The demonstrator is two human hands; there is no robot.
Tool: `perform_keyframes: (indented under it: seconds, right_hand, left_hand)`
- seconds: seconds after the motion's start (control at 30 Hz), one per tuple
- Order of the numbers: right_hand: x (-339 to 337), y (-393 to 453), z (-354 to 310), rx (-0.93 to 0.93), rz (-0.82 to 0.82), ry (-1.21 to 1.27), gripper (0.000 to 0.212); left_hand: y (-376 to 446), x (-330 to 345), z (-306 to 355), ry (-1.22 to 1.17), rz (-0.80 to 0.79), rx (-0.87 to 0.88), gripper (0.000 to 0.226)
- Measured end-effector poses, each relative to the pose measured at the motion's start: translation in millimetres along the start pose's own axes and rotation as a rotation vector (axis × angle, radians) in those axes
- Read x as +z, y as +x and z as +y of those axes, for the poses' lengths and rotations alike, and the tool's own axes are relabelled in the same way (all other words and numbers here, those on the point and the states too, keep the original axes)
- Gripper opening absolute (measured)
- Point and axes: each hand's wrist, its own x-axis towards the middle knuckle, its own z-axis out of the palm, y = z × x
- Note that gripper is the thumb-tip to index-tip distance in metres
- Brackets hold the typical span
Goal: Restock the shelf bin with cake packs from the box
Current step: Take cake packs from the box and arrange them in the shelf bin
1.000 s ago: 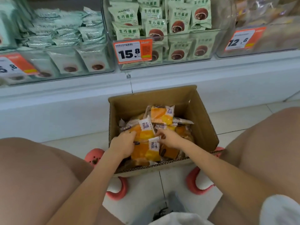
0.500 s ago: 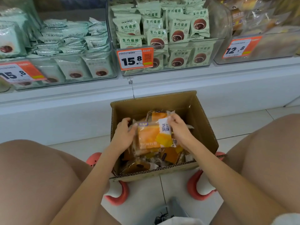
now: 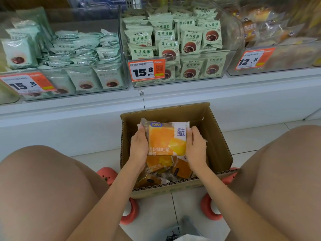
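**Lifting a cake pack out of the box, with the bins above and ahead**

Holding the pack (image 3: 167, 138) from both sides, the person keeps it just over the open box (image 3: 217, 146), which stands on the floor between the knees. The left hand (image 3: 139, 146) grips the left edge with curled fingers, and the right hand (image 3: 196, 146) grips the right edge in the same way. The pack faces up toward the camera and its long axis runs away from the person, with the top seam farthest. More packs (image 3: 166, 167) of the same orange kind lie loose in the box under it.

The coming move turns on one relation: the shelf bins are higher than the hands and further forward, so I judge the pack must go up and away. Which bin (image 3: 278, 56) is the target I cannot say surely. The one at the right, nearer to the right hand, holds blurred yellow-brown packs and seems the closest match.

On the pack I read 芝士风味 in blue at the right and 肉松味吐司 in white lower; the small blue badge at the top is not clear. The green packs (image 3: 191, 39) in the middle bin carry 生巧福团 and a Latin brand name too small to read. The price tags show 15.8 (image 3: 145, 71) at the middle, 15.8 (image 3: 24, 83) at the left and 12.8 (image 3: 251, 60) at the right.
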Motion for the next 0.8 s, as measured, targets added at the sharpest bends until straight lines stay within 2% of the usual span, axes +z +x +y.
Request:
perform_keyframes:
  seconds: [0.1, 0.27, 0.37, 0.47, 0.53, 0.6, 0.67, 0.8]
  right_hand:
    - [-8.1, 7.9, -1.3, -0.096, -0.003, -0.11, 0.023]
    - [-11.2, 22.2, -16.7, -0.093, -0.054, 0.103, 0.028]
    - [-14.5, 20.3, -22.3, 0.033, -0.131, 0.231, 0.034]
    - [-24.9, 23.8, -37.4, 0.328, -0.291, 0.363, 0.048]
    - [-36.9, 32.3, -53.5, 0.461, -0.428, 0.495, 0.048]
    - [-48.8, 43.0, -72.1, 0.352, -0.501, 0.466, 0.041]
    - [-61.2, 56.6, -98.1, 0.26, -0.468, 0.401, 0.035]
    - [-91.1, 95.7, -167.8, 0.139, -0.388, 0.429, 0.024]
  left_hand:
    - [1.4, -1.5, -1.4, -0.002, 0.054, 0.078, 0.057]
    - [8.0, -5.0, 2.3, -0.022, 0.062, 0.096, 0.055]
    - [7.5, -4.8, 5.5, -0.05, 0.057, 0.058, 0.052]
    - [3.7, -10.4, 16.6, 0.03, 0.078, 0.115, 0.06]
    - [5.7, -12.6, 30.9, 0.073, 0.077, 0.157, 0.064]
    - [6.6, -12.2, 52.9, 0.076, 0.064, 0.206, 0.062]
    - [3.7, -10.8, 85.5, 0.077, 0.058, 0.306, 0.059]
    - [-10.4, -7.3, 172.3, 0.088, -0.027, 0.592, 0.048]
